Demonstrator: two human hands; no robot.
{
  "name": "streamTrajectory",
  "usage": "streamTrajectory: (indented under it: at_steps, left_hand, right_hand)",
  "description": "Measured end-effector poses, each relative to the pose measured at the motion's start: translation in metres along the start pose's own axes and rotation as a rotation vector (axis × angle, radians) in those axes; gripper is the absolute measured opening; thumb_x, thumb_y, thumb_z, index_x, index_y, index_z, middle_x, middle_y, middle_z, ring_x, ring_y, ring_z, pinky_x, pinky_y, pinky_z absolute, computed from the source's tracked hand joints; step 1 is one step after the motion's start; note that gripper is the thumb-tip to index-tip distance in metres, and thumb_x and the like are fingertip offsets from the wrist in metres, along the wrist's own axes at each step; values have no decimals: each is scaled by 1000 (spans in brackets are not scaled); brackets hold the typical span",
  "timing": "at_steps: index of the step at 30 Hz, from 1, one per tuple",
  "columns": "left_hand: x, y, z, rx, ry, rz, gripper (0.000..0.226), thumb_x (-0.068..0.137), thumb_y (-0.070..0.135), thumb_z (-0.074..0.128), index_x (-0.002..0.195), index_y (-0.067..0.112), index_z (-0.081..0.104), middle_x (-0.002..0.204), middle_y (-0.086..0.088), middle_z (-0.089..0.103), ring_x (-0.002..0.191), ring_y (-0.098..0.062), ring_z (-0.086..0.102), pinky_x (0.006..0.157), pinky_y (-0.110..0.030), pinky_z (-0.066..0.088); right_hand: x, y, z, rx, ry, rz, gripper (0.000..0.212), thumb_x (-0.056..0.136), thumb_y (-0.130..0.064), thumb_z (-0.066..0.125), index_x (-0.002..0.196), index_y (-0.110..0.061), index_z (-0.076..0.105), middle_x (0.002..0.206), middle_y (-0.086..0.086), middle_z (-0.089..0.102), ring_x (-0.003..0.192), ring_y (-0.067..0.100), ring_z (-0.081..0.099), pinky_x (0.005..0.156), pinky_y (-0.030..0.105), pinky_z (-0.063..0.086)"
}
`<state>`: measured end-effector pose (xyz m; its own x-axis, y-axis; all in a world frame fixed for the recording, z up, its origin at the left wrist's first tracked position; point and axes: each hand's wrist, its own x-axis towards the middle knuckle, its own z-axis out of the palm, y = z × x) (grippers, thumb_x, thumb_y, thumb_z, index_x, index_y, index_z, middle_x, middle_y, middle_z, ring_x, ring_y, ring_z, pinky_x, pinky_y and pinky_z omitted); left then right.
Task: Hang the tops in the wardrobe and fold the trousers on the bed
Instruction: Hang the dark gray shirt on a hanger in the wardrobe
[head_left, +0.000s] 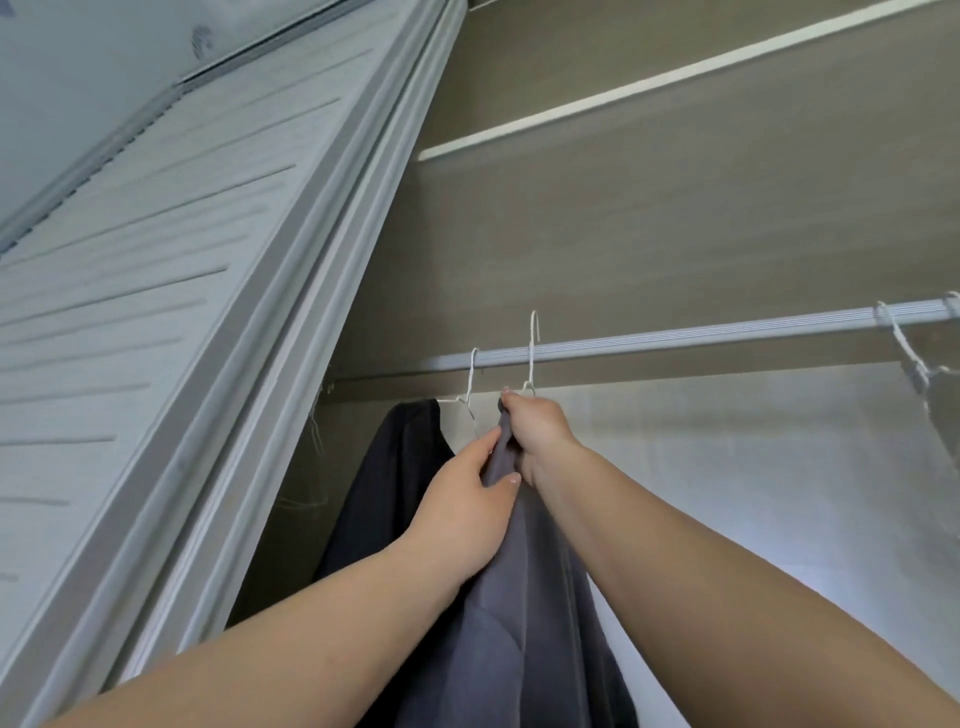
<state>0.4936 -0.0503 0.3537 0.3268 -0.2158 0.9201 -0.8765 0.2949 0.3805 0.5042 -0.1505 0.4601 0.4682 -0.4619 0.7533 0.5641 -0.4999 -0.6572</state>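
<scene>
The right hand grasps the neck of a white hanger carrying the grey top; the left hand pinches the cloth just below. The hook stands above the rail: I would lower it fully onto the rail before letting go. I count three hangers and two dark tops under the rail.

Both bare forearms reach up and forward, converging. The right hand is highest, fist closed, thumb on top. Just below and touching it, the left hand pinches with fingers curled and thumb across.
</scene>
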Motion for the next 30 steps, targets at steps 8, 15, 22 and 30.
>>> streamTrajectory:
  at_steps: [8, 15, 22, 30]
  left_hand:
    - [18, -16, -24, 31, 168, -85, 37, 98, 7, 43, 127, 26, 57, 99, 15, 62, 90, 3, 55, 63, -5, 38]
    - [15, -24, -30, 25, 210, -138, 39, 98, 6, 43, 127, 27, 57, 95, 18, 61, 86, 3, 55, 64, -7, 37]
    - [12, -23, -36, 104, 291, -102, 43, 98, 9, 46, 137, 26, 48, 102, 25, 57, 86, 9, 51, 70, -4, 33]
    - [-12, -13, -37, 205, 263, 18, 50, 93, 18, 56, 142, 25, 43, 129, 15, 52, 124, -4, 46, 97, -19, 34]
  right_hand:
    - [23, 7, 50, 102, -35, 63, 25, 92, -27, 55, 82, -5, 55, 70, 10, 54, 87, 33, 61, 91, 45, 51]
    - [23, 26, 58, 184, -64, 131, 24, 93, -30, 57, 85, -8, 52, 58, 6, 46, 52, 17, 47, 52, 27, 44]
    - [-1, 19, 45, 226, -157, 96, 20, 92, -30, 59, 99, -11, 61, 93, 7, 65, 80, 12, 62, 56, 18, 53]
    - [-71, 25, -15, 49, -218, -160, 39, 93, -18, 58, 132, -18, 51, 121, 0, 60, 107, 12, 60, 85, 28, 54]
